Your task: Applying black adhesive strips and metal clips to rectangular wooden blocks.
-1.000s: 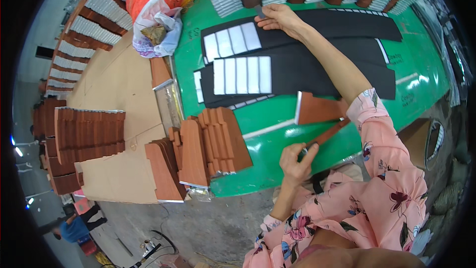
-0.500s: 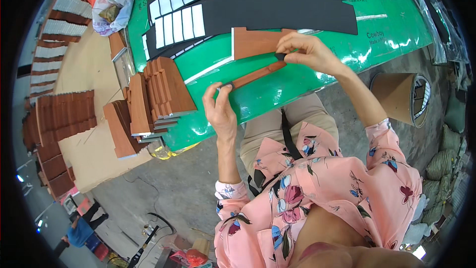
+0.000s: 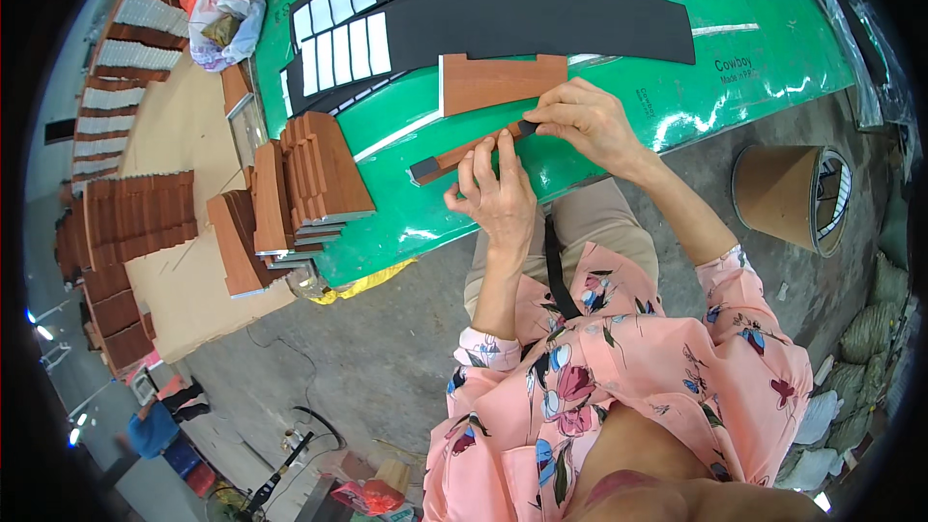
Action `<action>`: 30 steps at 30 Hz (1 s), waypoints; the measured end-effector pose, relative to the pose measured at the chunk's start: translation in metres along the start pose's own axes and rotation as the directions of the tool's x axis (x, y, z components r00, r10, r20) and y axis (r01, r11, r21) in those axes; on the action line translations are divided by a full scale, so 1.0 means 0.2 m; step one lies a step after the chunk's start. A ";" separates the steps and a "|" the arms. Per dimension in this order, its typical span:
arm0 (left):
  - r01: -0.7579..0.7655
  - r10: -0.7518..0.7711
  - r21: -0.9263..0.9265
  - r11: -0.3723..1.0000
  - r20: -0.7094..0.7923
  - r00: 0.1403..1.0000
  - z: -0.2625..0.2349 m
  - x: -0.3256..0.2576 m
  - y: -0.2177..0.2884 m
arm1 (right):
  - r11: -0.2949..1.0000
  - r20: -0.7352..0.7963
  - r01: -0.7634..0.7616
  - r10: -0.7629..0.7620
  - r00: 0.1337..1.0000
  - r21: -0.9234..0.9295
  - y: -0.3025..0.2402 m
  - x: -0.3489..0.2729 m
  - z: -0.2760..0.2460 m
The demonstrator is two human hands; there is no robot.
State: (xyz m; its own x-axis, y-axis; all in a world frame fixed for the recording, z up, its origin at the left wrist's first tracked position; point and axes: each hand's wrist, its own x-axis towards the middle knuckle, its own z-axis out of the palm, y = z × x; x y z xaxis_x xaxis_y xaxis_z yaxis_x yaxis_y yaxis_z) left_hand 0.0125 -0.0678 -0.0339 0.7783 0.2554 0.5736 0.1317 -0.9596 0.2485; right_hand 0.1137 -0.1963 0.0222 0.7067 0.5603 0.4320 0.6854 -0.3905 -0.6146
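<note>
A narrow reddish-brown wooden piece (image 3: 462, 154) stands on edge on the green table, black pads at both ends. My left hand (image 3: 498, 195) has its fingertips over the middle of this piece, steadying it, with the thumb out to the left. At the right end, my right hand (image 3: 592, 130) pinches the small black pad (image 3: 528, 127) against the wood; its fingers partly hide that end. Just beyond lies a flat brown board (image 3: 505, 80) with a white left edge. Behind it are black sheets (image 3: 541, 19) carrying rows of white rectangles (image 3: 344, 55).
Stacked brown boards (image 3: 329, 169) stand at the table's left corner. More boards (image 3: 140, 217) lie on the cardboard (image 3: 184, 275) farther left. Plastic bags (image 3: 227, 14) sit at the far left, and a brown drum (image 3: 783, 188) stands on the floor at right. Another person (image 3: 155, 430) is far off.
My left hand has moved from the wooden piece's left end to its middle, uncovering a black pad there. The piece and my right hand have shifted slightly left.
</note>
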 end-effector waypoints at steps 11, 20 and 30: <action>-0.069 0.069 0.005 0.998 -0.100 0.993 0.04 0.00 -0.04 | 0.993 0.001 0.077 -0.077 0.997 -0.094 0.01 0.03 0.04; -0.048 0.049 0.018 0.999 -0.082 0.995 0.05 -0.01 -0.04 | 0.987 0.010 0.097 -0.096 0.995 -0.128 0.02 0.04 0.05; -0.054 0.057 0.028 0.998 -0.085 0.995 0.05 -0.02 -0.05 | 0.988 0.041 0.081 -0.076 0.996 -0.132 0.00 0.05 0.04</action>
State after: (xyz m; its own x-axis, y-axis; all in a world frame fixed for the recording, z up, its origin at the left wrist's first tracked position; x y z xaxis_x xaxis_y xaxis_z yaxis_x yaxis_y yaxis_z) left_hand 0.0148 -0.0613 -0.0461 0.7298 0.2098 0.6507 0.1065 -0.9750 0.1950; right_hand 0.1188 -0.1848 0.0203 0.6446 0.6177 0.4506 0.7576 -0.4365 -0.4854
